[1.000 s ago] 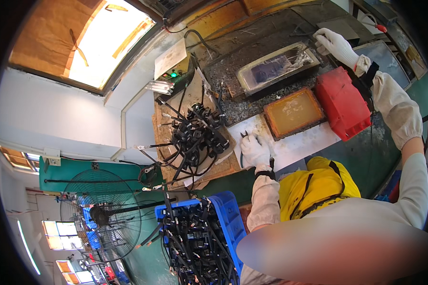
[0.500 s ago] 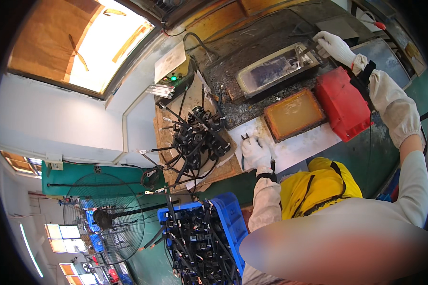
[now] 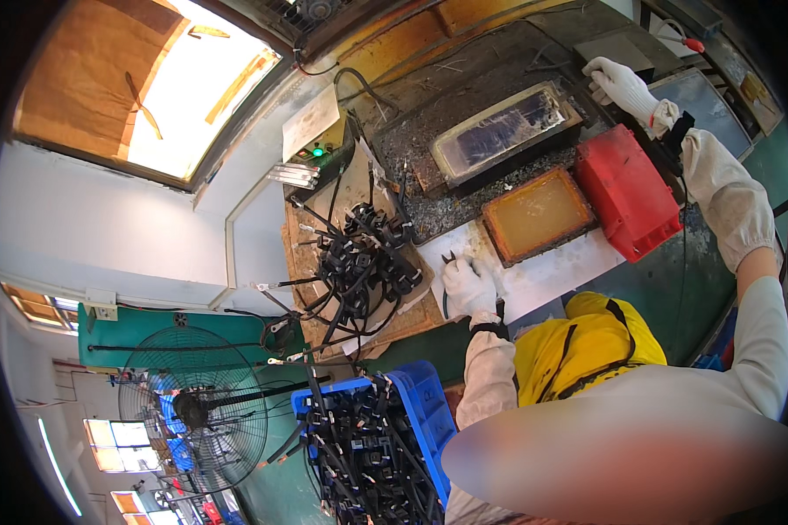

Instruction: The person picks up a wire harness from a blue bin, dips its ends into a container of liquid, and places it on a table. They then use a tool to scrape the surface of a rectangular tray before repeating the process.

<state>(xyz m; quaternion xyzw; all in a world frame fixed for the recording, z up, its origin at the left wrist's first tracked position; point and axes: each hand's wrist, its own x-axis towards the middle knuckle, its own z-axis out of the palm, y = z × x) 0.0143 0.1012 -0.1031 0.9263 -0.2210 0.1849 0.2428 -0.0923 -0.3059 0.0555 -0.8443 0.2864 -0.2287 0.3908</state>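
My left hand (image 3: 470, 287), in a white glove, is closed around a small pair of pliers (image 3: 448, 258); their dark jaws point away from me over white paper. Out at the far right, my gloved right hand (image 3: 620, 86) is just past the end of a rectangular metal pot (image 3: 439, 157) with a shiny, silvery surface. Its fingers look loosely bent and apart, and I see nothing in them. Between my hands are a rusty-rimmed tray (image 3: 510, 260) of yellowish liquid and a red box (image 3: 629, 192). Left of the pliers lies a heap of black cables (image 3: 363, 262) with metal lugs.
A blue crate (image 3: 425, 411) full of black cable parts stands below the bench on the left. Beyond it is a caged fan (image 3: 193, 409). A control box with a green light (image 3: 318, 151) sits behind the cable heap. Grey plates (image 3: 705, 105) lie far right.
My right hand has moved slightly away from the pot, and the flat metal scraper it held over the pot's end no longer shows there. My left hand stays with the pliers.
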